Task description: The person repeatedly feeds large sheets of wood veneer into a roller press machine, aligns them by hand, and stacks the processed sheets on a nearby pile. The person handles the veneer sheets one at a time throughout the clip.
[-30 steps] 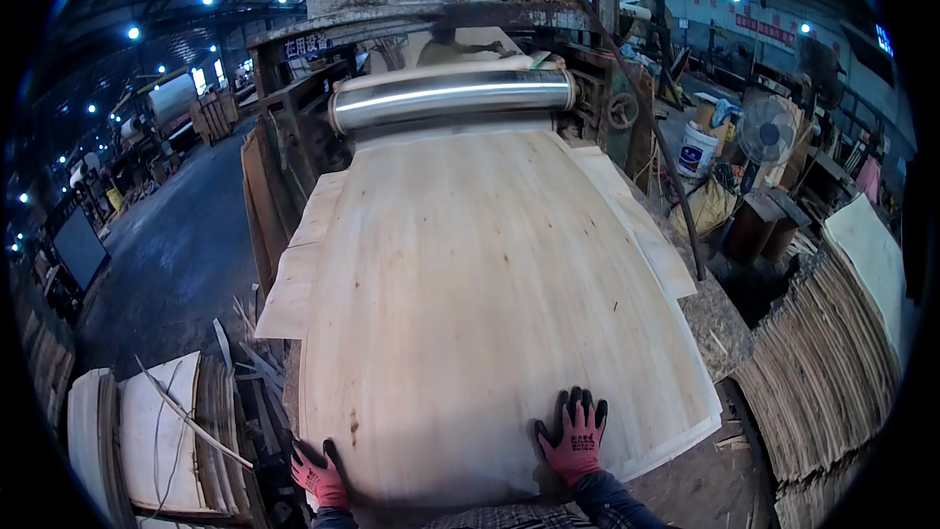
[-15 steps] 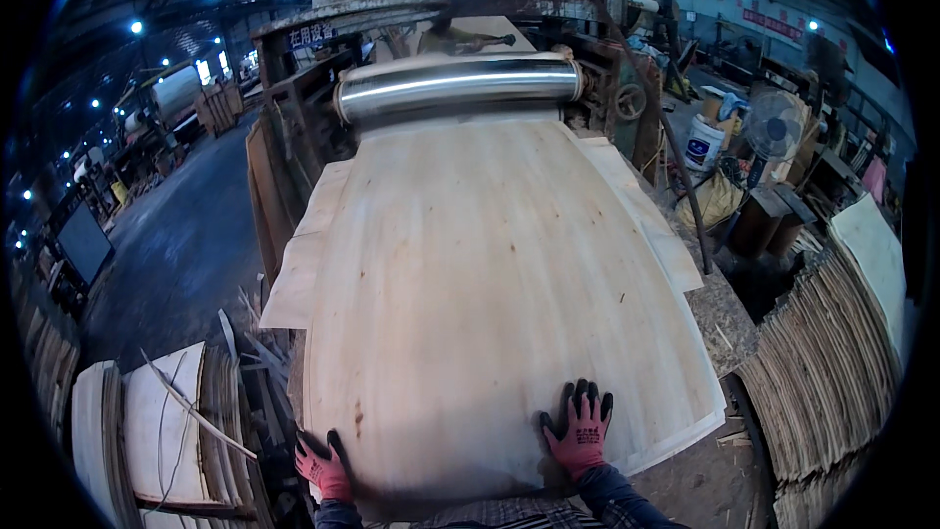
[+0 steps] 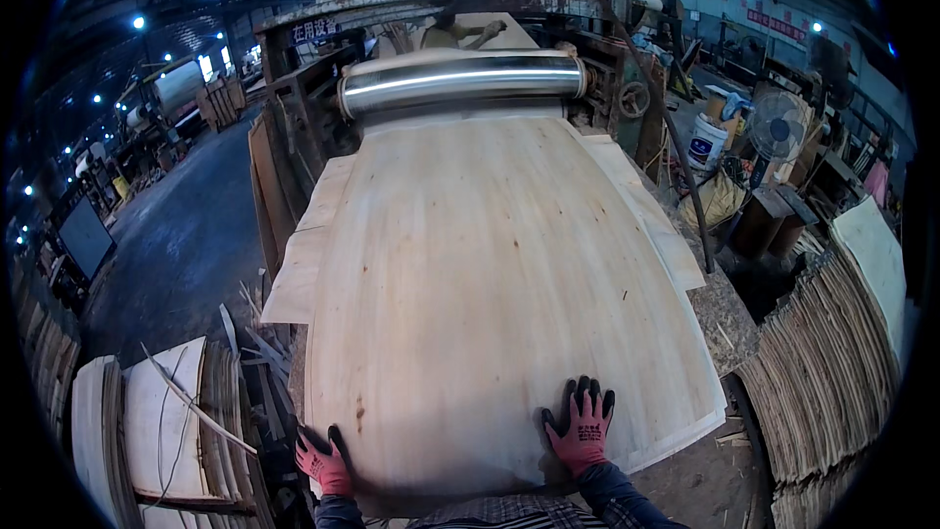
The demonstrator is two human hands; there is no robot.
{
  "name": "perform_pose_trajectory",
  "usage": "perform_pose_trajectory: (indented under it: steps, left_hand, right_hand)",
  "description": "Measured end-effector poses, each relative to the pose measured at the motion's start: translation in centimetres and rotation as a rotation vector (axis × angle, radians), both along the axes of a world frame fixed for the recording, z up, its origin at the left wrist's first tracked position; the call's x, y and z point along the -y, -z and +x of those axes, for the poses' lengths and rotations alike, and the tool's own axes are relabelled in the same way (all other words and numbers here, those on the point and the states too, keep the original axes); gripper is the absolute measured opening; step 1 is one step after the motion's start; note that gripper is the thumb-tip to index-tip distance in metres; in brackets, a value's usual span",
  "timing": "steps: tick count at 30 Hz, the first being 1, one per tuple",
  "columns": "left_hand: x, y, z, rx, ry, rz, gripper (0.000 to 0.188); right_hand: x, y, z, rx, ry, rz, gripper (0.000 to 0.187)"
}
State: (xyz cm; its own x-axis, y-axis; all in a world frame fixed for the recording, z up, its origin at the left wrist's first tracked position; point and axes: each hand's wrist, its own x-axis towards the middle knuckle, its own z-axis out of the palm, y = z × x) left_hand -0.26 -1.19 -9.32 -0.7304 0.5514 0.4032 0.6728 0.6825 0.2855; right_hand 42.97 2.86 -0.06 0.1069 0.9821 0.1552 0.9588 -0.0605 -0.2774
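Note:
A wide, pale wood veneer sheet lies before me, its far end at a shiny metal roller. My left hand, in a pink and black work glove, rests at the sheet's near left corner, fingers apart. On the near right part of the sheet my right hand, gloved alike, is laid flat with its fingers spread. Neither hand grips anything. Edges of other veneer sheets stick out from beneath on both sides.
Stacked veneer stands at my left and right. A rusty metal bar slants down beside the machine. Farther right are a white bucket and a fan. Behind the roller, another person's arm shows.
My hands stay nearly in place on the sheet. Beyond the roller, the other person's arm has shifted slightly. The whole view has tilted a little.

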Motion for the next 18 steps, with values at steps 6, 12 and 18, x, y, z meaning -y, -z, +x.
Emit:
perform_pose_trajectory:
  steps: [6,12,18]
  left_hand:
    - [0.1,0.4,-0.2,-0.019,-0.002,-0.001,0.067]
    - [0.0,-0.3,0.2,0.027,-0.001,-0.002,0.071]
    - [0.0,-0.9,0.4,0.076,-0.006,-0.030,0.072]
  right_hand:
    - [0.0,0.2,0.1,0.003,-0.005,-0.013,0.073]
    - [0.0,0.3,0.0,0.011,-0.006,0.010,0.073]
    - [0.1,0.2,0.0,0.009,-0.014,0.029,0.072]
